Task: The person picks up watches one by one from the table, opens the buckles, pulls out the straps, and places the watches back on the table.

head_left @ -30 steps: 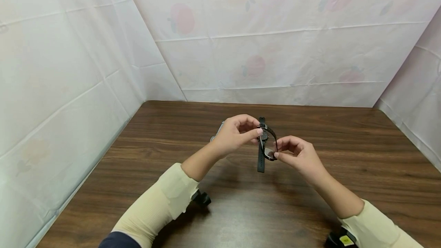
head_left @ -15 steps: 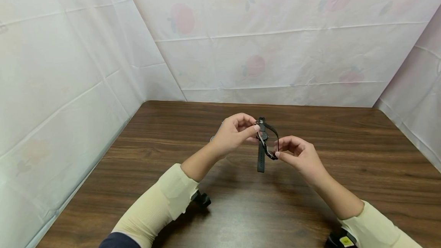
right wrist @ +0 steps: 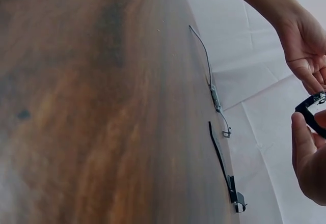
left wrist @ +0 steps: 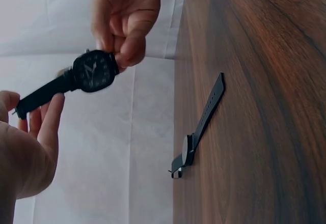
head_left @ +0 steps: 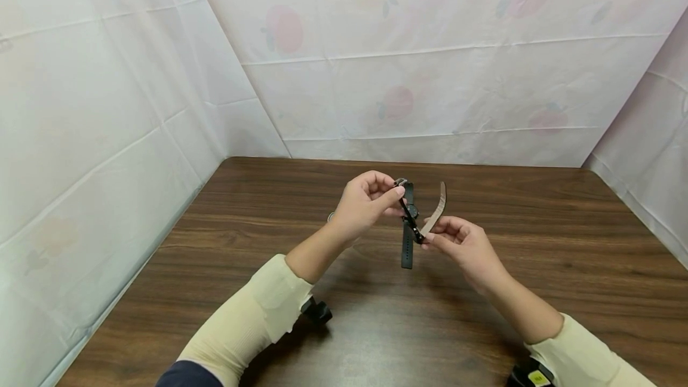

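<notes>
Both hands hold up a wristwatch [left wrist: 92, 71] with a black dial and a black strap. My left hand [head_left: 362, 205] pinches the buckle end of the strap. Near the watch case, my right hand [head_left: 467, 246] grips it between thumb and fingers. The loose strap end [head_left: 438, 211] curves upward and shows its tan inner side. Below the hands in the head view, a second black watch [head_left: 407, 249] lies unfastened on the table. A third, grey-strapped watch [right wrist: 214, 95] lies beyond it in the right wrist view; my left hand hides most of it in the head view.
The brown wooden table [head_left: 215, 291] reaches back to a white cloth wall [head_left: 344, 100] printed with fruit. Cloth also hangs at the left and right sides. A black wrist device [head_left: 317, 312] sits under the left sleeve, another [head_left: 529, 374] under the right.
The held watch's strap formed a closed loop earlier; now it is open, with one end swung free to the right. My left hand has moved slightly up and left with the buckle end.
</notes>
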Demonstrator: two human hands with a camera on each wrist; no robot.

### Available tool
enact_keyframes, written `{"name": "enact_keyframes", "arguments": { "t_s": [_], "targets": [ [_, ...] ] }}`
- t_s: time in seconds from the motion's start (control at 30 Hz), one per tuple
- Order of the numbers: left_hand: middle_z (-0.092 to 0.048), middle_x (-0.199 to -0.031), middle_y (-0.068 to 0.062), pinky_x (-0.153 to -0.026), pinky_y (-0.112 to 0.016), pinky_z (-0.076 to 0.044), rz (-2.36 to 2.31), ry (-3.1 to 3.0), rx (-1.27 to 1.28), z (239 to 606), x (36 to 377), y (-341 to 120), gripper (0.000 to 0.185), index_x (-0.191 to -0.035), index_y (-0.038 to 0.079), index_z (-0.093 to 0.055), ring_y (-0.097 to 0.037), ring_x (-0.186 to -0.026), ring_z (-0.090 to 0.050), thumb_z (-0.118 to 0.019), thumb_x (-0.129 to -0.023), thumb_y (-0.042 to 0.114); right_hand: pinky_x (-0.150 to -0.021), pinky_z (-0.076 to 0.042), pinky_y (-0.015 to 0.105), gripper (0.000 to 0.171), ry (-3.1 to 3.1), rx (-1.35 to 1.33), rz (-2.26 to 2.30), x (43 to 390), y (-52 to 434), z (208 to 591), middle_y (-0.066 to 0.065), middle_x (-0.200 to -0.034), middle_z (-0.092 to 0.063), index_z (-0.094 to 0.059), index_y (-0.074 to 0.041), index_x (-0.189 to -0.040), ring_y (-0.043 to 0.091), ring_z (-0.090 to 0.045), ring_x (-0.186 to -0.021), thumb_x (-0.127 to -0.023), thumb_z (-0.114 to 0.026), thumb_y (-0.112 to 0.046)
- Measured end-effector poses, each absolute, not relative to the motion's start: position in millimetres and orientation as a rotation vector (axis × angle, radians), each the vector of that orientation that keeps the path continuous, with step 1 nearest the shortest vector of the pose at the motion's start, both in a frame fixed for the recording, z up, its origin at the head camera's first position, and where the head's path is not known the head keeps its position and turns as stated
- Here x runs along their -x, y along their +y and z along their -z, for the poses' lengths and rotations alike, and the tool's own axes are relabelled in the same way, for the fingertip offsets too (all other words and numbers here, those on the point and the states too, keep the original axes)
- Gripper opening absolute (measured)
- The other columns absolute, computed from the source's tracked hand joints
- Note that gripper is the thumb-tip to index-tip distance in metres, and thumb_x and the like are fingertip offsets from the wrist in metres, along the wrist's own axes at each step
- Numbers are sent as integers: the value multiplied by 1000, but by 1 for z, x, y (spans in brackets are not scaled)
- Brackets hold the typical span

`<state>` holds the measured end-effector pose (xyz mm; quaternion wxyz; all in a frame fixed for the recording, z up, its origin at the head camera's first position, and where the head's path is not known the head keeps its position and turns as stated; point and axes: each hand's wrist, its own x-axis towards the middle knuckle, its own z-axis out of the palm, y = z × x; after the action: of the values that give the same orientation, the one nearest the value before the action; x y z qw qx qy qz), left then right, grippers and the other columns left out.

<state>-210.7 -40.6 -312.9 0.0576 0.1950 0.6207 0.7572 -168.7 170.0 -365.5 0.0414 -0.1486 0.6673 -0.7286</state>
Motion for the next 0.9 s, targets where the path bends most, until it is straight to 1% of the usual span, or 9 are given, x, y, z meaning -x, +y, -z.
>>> {"name": "enact_keyframes", "arguments": {
  "t_s": [0.07, 0.2, 0.27, 0.4, 0.5, 0.63, 0.73, 0.8, 0.9],
  "targets": [
    [-62, -90, -10, -77, -50, -57, -2315, 1920, -549, 312, 211, -40, 12, -100, -7, -56, -18, -76, -67, -64, -92, -2, -82, -57, 36, 20, 2046, 425, 2181, 169, 169, 367, 12, -95, -65, -55, 17, -107, 18, -69, -86, -94, -61, 2],
    [-66, -91, -13, -74, -52, -57, -2340, 1998, -480, 311, 211, -38, 14, -98, -7, -57, -17, -73, -67, -68, -89, -1, -83, -57, 37, 27, 2033, 358, 2078, 169, 168, 370, 17, -96, -66, -52, 22, -110, 23, -69, -88, -97, -57, -1],
    [-68, -93, -16, -73, -51, -58, -2353, 2015, -467, 311, 211, -38, 15, -97, -6, -57, -17, -72, -68, -69, -89, -1, -83, -57, 36, 30, 2000, 343, 2047, 168, 169, 370, 19, -97, -65, -49, 24, -113, 24, -69, -89, -99, -54, -2],
    [-69, -95, -18, -71, -47, -59, -2372, 2049, -451, 312, 212, -37, 15, -95, -4, -57, -17, -71, -68, -70, -88, 0, -78, -58, 36, 35, 1986, 324, 1963, 167, 171, 367, 21, -97, -63, -45, 27, -118, 24, -68, -83, -99, -50, -2],
    [-69, -96, -17, -69, -44, -60, -2372, 2078, -435, 312, 212, -36, 16, -94, -3, -57, -17, -71, -68, -71, -88, 2, -73, -60, 36, 31, 2094, 315, 1883, 165, 172, 362, 22, -97, -61, -49, 22, -118, 23, -66, -79, -97, -53, 0],
    [-69, -95, -16, -67, -41, -60, -2352, 2107, -418, 311, 211, -35, 17, -93, -2, -58, -16, -73, -68, -72, -87, 3, -67, -59, 34, 19, 2481, 413, 1773, 164, 170, 355, 18, -94, -64, -59, 11, -108, 20, -65, -77, -92, -63, 1],
    [-68, -95, -15, -67, -41, -60, -2332, 2120, -416, 308, 210, -33, 17, -94, -2, -58, -16, -72, -68, -73, -87, 4, -70, -58, 27, 17, 2757, 569, 1699, 166, 169, 350, 12, -95, -66, -64, 3, -105, 16, -65, -82, -89, -68, -1],
    [-68, -95, -15, -68, -42, -60, -2327, 2113, -420, 307, 208, -32, 17, -94, -3, -58, -16, -73, -68, -72, -87, 4, -75, -56, 23, 18, 2817, 688, 1688, 167, 168, 348, 9, -99, -65, -66, 0, -106, 15, -64, -88, -89, -70, -3],
    [-67, -95, -15, -70, -44, -60, -2324, 2092, -425, 305, 207, -29, 17, -95, -3, -57, -16, -73, -67, -72, -88, 4, -80, -56, 24, 23, 2767, 827, 1713, 169, 167, 345, 8, -106, -63, -65, -2, -113, 16, -65, -93, -90, -70, -5]
  ]
}}
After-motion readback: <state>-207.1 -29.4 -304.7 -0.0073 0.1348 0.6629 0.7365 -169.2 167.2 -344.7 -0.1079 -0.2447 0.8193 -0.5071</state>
